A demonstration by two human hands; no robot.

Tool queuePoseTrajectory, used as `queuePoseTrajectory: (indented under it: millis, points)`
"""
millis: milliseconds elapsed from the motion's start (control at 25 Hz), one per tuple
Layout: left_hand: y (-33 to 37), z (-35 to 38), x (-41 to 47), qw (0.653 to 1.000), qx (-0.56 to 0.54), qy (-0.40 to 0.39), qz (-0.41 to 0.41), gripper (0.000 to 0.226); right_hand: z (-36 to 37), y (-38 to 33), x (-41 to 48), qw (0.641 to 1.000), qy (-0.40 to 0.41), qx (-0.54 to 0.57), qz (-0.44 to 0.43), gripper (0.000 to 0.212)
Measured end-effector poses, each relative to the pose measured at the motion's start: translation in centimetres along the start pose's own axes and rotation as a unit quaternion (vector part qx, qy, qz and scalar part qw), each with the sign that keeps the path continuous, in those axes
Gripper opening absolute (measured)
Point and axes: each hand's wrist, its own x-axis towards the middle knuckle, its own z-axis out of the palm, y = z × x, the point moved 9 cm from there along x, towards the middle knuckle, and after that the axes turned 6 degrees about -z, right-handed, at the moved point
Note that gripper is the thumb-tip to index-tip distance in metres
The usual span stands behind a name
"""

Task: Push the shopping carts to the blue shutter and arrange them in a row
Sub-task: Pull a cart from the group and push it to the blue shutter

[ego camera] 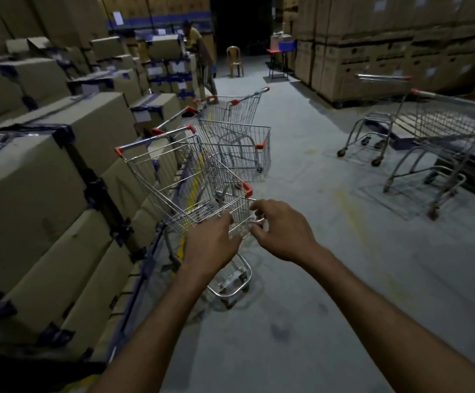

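Note:
The nearest shopping cart (174,182), chrome wire with red corner caps, stands beside the boxes on the left with its narrow front end toward me. My left hand (210,242) lies against the front rim of its basket, fingertips hidden. My right hand (281,231) is at the front right corner, thumb and fingers apart around the wire. Behind it stand a second cart (239,148) and a third cart (242,109), roughly in line. Two more carts (451,131) stand apart at the right. No blue shutter is in view.
Stacked cardboard boxes (46,165) line the left side, and a taller box wall (386,52) fills the right. A person (202,52) bends over boxes at the back left. Beyond them stand a plastic chair (234,61) and a small table (280,52). Grey concrete floor (315,171) runs between.

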Motion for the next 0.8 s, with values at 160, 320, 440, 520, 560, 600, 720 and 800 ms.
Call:
queuePoseTrajectory:
  millis: [160, 320, 440, 520, 560, 600, 720, 800]
  points:
    - [-1.2, 6.0, 4.4, 0.999, -0.008, -0.044, -0.005, 0.046, 4.6, 3.8, 4.1, 0.999, -0.051, -0.006, -0.015, 0.040]
    - [-1.8, 12.6, 9.2, 0.994, 0.000, -0.101, -0.048, 0.060, 9.2, 9.5, 9.0, 0.993, -0.107, -0.009, -0.049, 0.046]
    - [-2.1, 16.9, 13.0, 0.986, 0.000, -0.138, -0.092, 0.070, 12.4, 14.1, 12.4, 0.985, -0.160, -0.012, -0.061, 0.053]
    - [-2.5, 19.0, 15.3, 0.982, -0.006, -0.143, -0.121, 0.073, 14.6, 16.1, 14.5, 0.977, -0.198, -0.013, -0.084, 0.057]
    - [-2.8, 20.0, 16.2, 0.980, 0.001, -0.142, -0.138, 0.075, 15.6, 16.8, 15.5, 0.971, -0.217, -0.018, -0.100, 0.059]
    - [-3.2, 20.8, 17.1, 0.977, 0.010, -0.143, -0.156, 0.078, 16.6, 17.4, 16.6, 0.964, -0.235, -0.027, -0.119, 0.061]
    - [-4.6, 23.1, 19.1, 0.967, 0.011, -0.161, -0.199, 0.089, 19.9, 18.6, 19.7, 0.947, -0.275, -0.049, -0.161, 0.067]
    - [-5.7, 24.6, 20.4, 0.961, 0.000, -0.178, -0.211, 0.094, 22.1, 19.1, 21.3, 0.939, -0.293, -0.061, -0.169, 0.071]
